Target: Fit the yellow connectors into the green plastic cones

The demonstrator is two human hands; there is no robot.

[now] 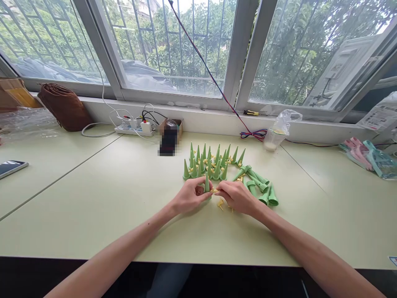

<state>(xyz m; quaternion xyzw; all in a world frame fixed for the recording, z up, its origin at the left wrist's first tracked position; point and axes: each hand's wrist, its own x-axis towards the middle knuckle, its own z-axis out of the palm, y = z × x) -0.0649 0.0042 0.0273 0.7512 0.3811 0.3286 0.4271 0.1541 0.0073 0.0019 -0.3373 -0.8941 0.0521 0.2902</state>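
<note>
My left hand (191, 194) is closed around a green plastic watering spike (206, 184), which stands upright with its point up. My right hand (237, 195) pinches a small yellow valve (214, 191) against the side of that spike. Just behind my hands, several more green spikes (199, 169) stand upright in rows, with small yellow pieces among them. Beside my right hand lies a pile of loose green spikes (257, 181), some showing their open ends. A loose yellow valve (220, 204) rests on the table below my hands, and another is partly hidden by my right hand.
The pale green table (102, 215) runs along a windowed wall. At its back are a power strip (135, 130), a small box (176, 126), coiled wires (254, 134) and a plastic-bagged cup (275, 138). A brown bag (63, 106) and phone (13, 167) lie left; pink and green packets (369, 155) lie right.
</note>
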